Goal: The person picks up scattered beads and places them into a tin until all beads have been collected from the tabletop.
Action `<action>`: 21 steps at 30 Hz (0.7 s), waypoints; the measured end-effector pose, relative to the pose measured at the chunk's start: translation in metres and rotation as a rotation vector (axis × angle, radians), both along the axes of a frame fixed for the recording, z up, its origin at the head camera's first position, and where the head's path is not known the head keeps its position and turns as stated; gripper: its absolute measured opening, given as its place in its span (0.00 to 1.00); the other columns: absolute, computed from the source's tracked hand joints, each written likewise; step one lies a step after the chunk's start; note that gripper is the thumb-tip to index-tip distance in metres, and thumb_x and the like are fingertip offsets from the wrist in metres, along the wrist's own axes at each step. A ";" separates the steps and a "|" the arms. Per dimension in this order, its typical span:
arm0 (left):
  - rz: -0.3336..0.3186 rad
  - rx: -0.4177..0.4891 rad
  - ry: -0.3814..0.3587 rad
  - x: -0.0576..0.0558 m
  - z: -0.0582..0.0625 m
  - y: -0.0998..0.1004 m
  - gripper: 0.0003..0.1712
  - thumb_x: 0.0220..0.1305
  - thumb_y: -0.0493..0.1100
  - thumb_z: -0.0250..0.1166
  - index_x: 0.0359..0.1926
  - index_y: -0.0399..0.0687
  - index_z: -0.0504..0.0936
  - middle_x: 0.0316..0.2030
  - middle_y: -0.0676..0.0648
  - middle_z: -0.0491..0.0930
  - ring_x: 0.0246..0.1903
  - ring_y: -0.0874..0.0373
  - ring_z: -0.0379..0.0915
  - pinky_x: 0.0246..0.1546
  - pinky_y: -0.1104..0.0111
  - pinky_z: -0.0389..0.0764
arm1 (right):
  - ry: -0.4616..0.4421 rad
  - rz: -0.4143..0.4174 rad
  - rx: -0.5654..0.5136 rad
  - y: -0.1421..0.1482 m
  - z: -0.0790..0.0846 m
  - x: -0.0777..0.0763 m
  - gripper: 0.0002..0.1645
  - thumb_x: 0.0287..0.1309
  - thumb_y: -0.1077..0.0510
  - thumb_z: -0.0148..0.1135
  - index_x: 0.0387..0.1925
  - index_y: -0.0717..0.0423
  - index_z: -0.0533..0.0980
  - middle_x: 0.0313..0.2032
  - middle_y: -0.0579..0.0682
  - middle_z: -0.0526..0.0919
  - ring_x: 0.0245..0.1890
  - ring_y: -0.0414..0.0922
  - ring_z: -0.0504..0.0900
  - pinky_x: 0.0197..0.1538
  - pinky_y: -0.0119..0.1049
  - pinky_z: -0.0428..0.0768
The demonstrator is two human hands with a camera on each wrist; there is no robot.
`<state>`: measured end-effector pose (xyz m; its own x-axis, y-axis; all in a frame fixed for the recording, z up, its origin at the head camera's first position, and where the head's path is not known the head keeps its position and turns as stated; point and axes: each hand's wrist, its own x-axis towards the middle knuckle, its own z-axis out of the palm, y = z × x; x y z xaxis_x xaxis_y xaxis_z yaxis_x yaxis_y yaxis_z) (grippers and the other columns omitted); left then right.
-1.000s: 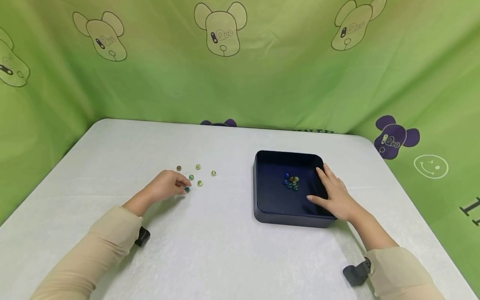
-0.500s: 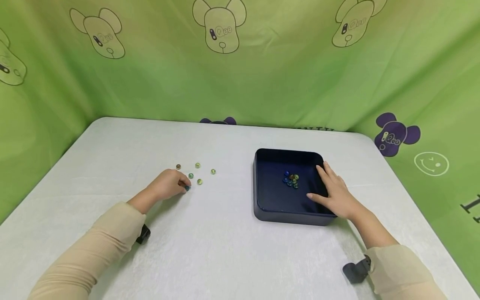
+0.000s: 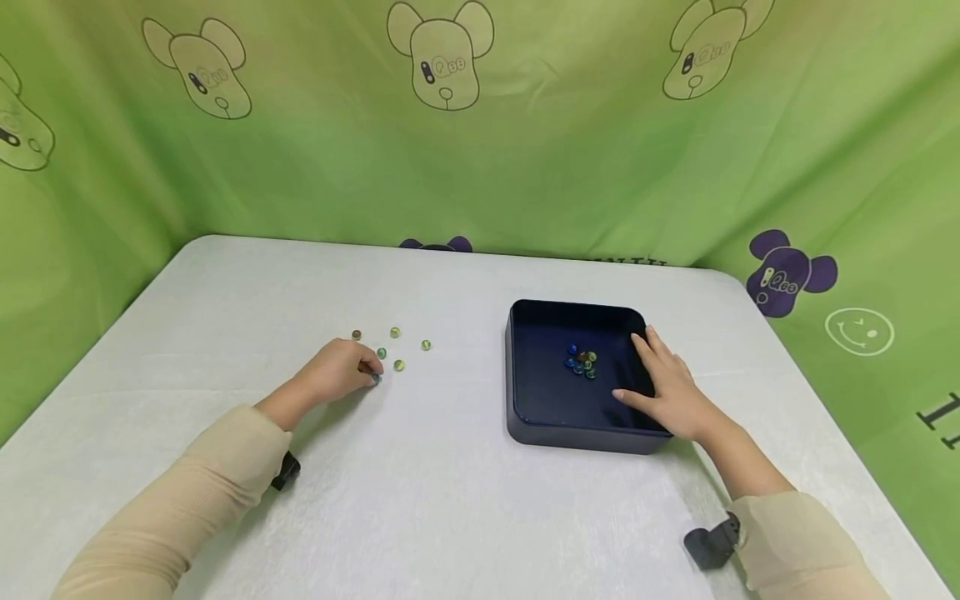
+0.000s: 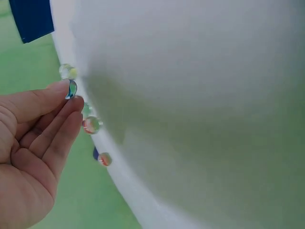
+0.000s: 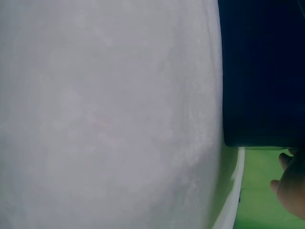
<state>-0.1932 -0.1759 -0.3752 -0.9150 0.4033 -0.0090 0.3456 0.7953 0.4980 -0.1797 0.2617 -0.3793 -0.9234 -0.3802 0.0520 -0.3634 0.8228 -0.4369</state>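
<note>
Between thumb and fingertips, my left hand [image 3: 339, 369] pinches a bluish-green glass marble [image 4: 71, 89], low over the white table in the head view. Just beyond it lie a green marble [image 3: 382, 353], a brown marble [image 3: 356, 335] and several yellow-green marbles, one of them a yellow-green marble [image 3: 399, 365] to the right of my fingertips. My right hand [image 3: 671, 392] rests with spread fingers over the right rim of a square dark blue box [image 3: 585, 435]. Inside the box, a small cluster of blue, brown and yellow-green marbles [image 3: 581, 361] sits near the middle.
A white cloth [image 3: 420, 500] covers the table. Green printed curtain [image 3: 315, 167] hangs behind the table and along both sides. A black wrist camera [image 3: 712, 543] sits at my right sleeve, and another black wrist camera [image 3: 287, 472] is under my left sleeve.
My left thumb and fingertips have closed on the bluish-green marble, the hand shifting slightly to the right. My right hand and the box have stayed where they were.
</note>
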 end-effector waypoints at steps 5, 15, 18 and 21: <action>-0.024 0.107 0.001 0.002 0.013 0.000 0.07 0.48 0.29 0.62 0.31 0.37 0.81 0.29 0.48 0.80 0.32 0.56 0.74 0.33 0.68 0.75 | 0.005 -0.002 -0.006 0.000 0.001 -0.001 0.51 0.53 0.45 0.54 0.64 0.63 0.37 0.63 0.62 0.29 0.61 0.60 0.32 0.57 0.59 0.33; -0.052 0.287 -0.069 0.005 0.026 0.018 0.07 0.50 0.32 0.62 0.33 0.38 0.81 0.32 0.49 0.80 0.33 0.59 0.75 0.34 0.71 0.75 | 0.006 -0.005 -0.008 0.000 0.000 0.000 0.51 0.53 0.44 0.54 0.64 0.64 0.37 0.63 0.63 0.30 0.61 0.61 0.32 0.57 0.59 0.33; -0.061 0.322 -0.083 0.007 0.027 0.027 0.07 0.51 0.33 0.62 0.34 0.38 0.81 0.32 0.49 0.79 0.35 0.59 0.75 0.35 0.72 0.75 | 0.009 -0.004 -0.007 0.000 0.000 0.000 0.51 0.53 0.44 0.54 0.64 0.64 0.38 0.63 0.63 0.29 0.61 0.61 0.33 0.57 0.59 0.33; -0.073 0.349 -0.097 0.009 0.028 0.037 0.07 0.51 0.34 0.62 0.34 0.40 0.81 0.33 0.50 0.79 0.36 0.60 0.75 0.36 0.72 0.75 | 0.008 -0.003 -0.005 0.000 -0.001 0.001 0.51 0.53 0.44 0.54 0.64 0.65 0.38 0.63 0.63 0.30 0.61 0.61 0.34 0.57 0.59 0.34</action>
<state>-0.1845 -0.1393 -0.3471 -0.8853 0.4618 0.0555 0.3333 0.5466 0.7683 -0.1790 0.2615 -0.3802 -0.9239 -0.3776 0.0614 -0.3648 0.8215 -0.4383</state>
